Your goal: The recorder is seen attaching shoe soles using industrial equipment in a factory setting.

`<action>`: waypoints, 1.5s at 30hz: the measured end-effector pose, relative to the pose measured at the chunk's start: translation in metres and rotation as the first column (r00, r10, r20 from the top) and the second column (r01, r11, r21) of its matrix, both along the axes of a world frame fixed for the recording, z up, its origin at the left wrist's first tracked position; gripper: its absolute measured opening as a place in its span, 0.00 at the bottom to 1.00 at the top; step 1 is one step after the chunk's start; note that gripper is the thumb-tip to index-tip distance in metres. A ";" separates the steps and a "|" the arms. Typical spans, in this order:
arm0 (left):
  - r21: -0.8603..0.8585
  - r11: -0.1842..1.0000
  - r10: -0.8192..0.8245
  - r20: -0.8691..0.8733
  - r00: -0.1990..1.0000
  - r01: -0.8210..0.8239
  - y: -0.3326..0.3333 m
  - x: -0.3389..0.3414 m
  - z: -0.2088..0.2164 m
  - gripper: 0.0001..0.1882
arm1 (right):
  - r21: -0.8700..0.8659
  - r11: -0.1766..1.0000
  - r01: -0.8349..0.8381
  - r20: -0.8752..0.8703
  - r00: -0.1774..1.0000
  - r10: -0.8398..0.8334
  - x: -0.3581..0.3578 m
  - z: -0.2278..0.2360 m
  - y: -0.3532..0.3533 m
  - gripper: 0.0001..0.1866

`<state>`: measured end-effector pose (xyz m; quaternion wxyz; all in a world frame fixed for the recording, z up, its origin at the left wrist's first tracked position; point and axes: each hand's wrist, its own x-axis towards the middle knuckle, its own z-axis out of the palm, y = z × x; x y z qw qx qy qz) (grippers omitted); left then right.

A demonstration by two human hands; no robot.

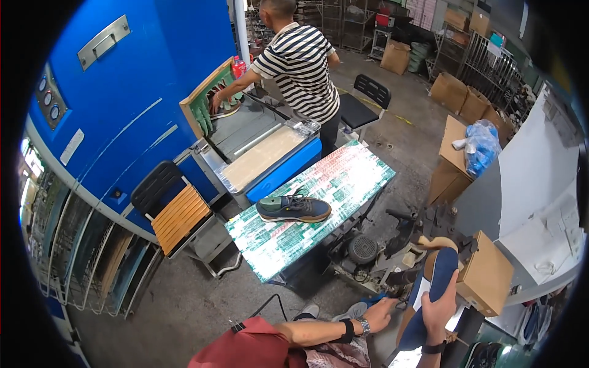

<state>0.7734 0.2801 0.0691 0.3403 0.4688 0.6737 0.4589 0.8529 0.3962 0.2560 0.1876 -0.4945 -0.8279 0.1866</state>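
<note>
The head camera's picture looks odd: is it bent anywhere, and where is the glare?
Head view: fisheye distortion bows the blue panel's lower edge and black fills the corners; head view: bright glare washes out part of the patterned table toward its right end; head view: the right hand and the blue item it grips look fairly sharp.

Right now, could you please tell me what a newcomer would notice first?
Likely the large blue machine filling the upper left, then the co-worker's striped shirt at top centre. Near the middle, a dark shoe rests on the patterned table; at lower right, the right hand holds a long blue piece.
</note>
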 end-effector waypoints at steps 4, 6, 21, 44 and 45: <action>-0.282 0.955 0.159 0.747 0.646 0.091 0.015 0.001 -0.010 0.29 | 0.041 0.999 -0.010 -0.035 0.999 0.012 -0.003 -0.003 -0.005 0.54; -0.215 0.919 0.197 0.976 0.087 0.329 0.031 -0.003 0.006 0.39 | 0.059 0.998 0.005 -0.070 0.998 -0.001 -0.005 -0.007 -0.009 0.54; -0.084 0.996 0.084 0.996 0.010 0.003 0.039 0.035 0.030 0.27 | 0.200 0.980 -0.007 -0.230 0.972 0.054 0.012 -0.004 -0.052 0.56; -0.683 0.725 -0.564 -0.518 0.644 0.087 -0.125 -0.098 0.085 0.47 | -0.396 0.275 -0.876 -0.658 0.061 -0.751 0.056 -0.070 -0.037 0.45; -0.632 0.768 -0.519 -0.520 0.679 0.102 -0.112 -0.075 0.080 0.46 | -0.319 0.297 -0.900 -0.694 0.008 -0.720 0.086 -0.074 -0.042 0.45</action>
